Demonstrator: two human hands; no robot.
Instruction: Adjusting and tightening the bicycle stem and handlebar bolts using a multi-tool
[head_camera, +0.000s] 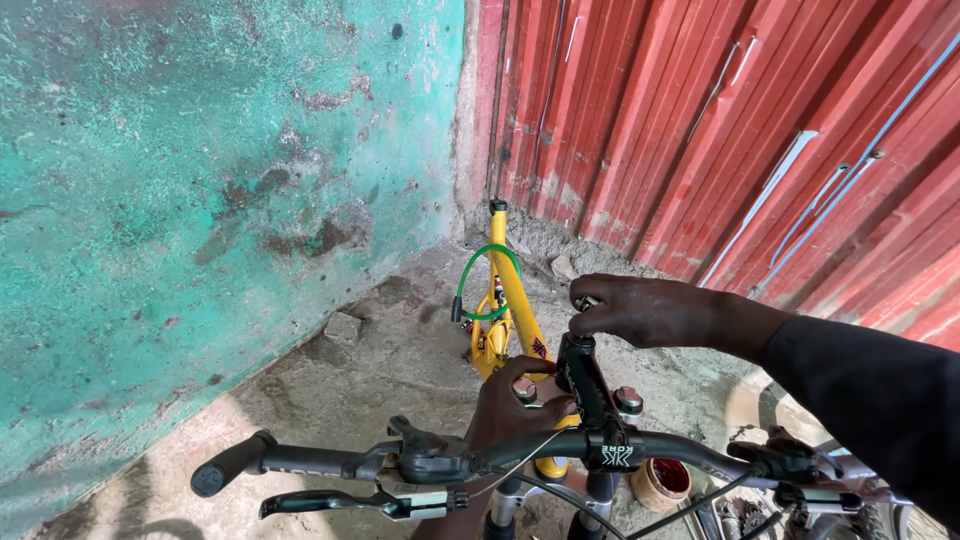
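Stem (583, 372) sits low and centre in my view, black, clamped on one black handlebar (500, 455) that runs across the bottom. My right hand (650, 312) is on top of the stem, fingers pinched shut on something small and silvery at the cap; I cannot tell what it is. My left hand (515, 400) comes up from below, curled against the stem's left side by the fork top, and it is wrapped round it as far as I can see. Counting now: two fork crown caps, one (628, 400) right of the stem and one half hidden by my left fingers. One brake lever (330, 500) shows at left below the bar end (225, 468). One yellow frame (510, 310) leans in the corner behind, with one green cable loop (485, 285) on it. One small round tin (662, 483) stands on the concrete floor (330, 390). Teal wall (200, 180) left, red corrugated shutter (720, 130) right.
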